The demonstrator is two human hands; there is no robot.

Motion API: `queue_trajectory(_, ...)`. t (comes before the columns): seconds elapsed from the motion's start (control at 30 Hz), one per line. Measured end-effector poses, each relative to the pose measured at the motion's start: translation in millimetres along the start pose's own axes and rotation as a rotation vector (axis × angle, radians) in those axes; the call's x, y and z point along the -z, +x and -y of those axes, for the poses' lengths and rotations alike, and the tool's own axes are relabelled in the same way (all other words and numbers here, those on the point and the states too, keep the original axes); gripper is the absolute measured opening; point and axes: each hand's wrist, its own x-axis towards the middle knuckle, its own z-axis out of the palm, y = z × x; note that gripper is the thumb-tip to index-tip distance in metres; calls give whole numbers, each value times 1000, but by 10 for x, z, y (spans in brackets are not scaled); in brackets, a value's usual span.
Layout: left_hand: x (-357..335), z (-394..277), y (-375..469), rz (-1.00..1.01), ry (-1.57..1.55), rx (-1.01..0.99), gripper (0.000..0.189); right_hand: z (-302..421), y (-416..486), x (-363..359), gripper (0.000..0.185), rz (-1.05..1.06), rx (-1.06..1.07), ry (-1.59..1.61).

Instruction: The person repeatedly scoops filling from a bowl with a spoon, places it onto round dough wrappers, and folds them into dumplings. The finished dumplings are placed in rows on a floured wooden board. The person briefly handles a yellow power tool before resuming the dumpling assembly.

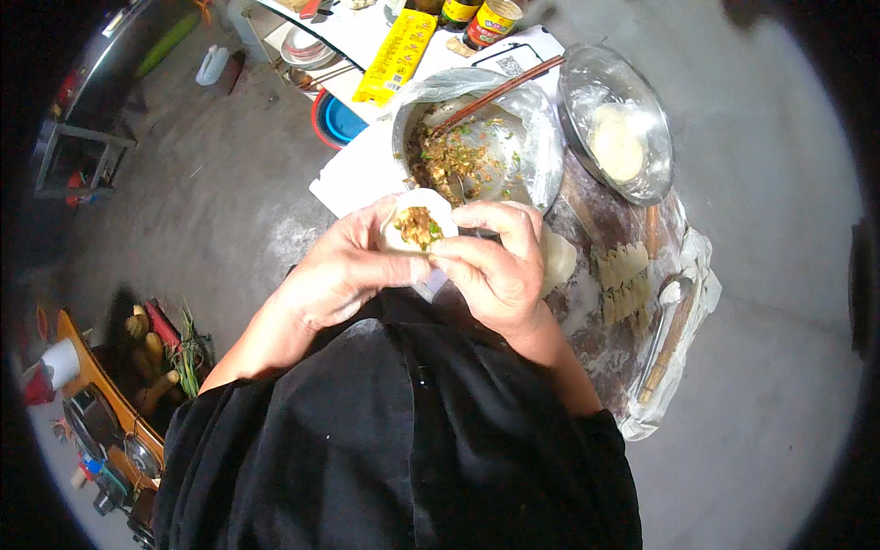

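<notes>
A round dough wrapper (393, 237) with a mound of chopped filling (417, 227) in its middle is held up in front of my chest. My left hand (344, 265) cradles it from the left, thumb along the near edge. The fingertips of my right hand (498, 268) pinch its right edge. Just beyond my hands stands a metal bowl (550, 172) lined with clear plastic, holding more filling (457, 155). Wooden chopsticks (498, 95) lean in it, and a metal spoon is partly visible there. Flat wrappers (558, 261) lie behind my right hand, which partly hides them.
Several folded dumplings (623, 282) sit in rows on a floured board (577, 323), beside a long-handled metal spoon (667, 309). A steel bowl (663, 161) with dough (617, 144) stands at the right. Seasoning jars (491, 24) and a yellow packet (397, 55) lie at the back.
</notes>
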Motion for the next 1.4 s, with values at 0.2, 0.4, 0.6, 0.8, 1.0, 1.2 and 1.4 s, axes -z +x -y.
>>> queue_trajectory(0.2,-198,-13,-33,19,173,56,56,37,-30,43,21,-67,-61,91)
queue_trajectory(0.4,-44,8,-17,18,-30,106,68,136,-153,240,32,54,25,-88)
queue_trajectory(0.6,-171,8,-31,75,219,111,68,111,-139,263,20,21,-58,-26)
queue_trajectory(0.8,-294,74,-62,81,456,14,52,114,-252,108,21,-156,-221,170)
queue_trajectory(1.0,-335,20,-109,60,635,-32,43,166,-205,40,24,-195,-259,189)
queue_trajectory(1.2,-336,-5,-107,55,832,-97,44,150,-213,56,20,-154,-278,194)
queue_trajectory(1.4,-316,80,-72,-70,683,-316,36,169,-212,51,17,-211,-324,265)
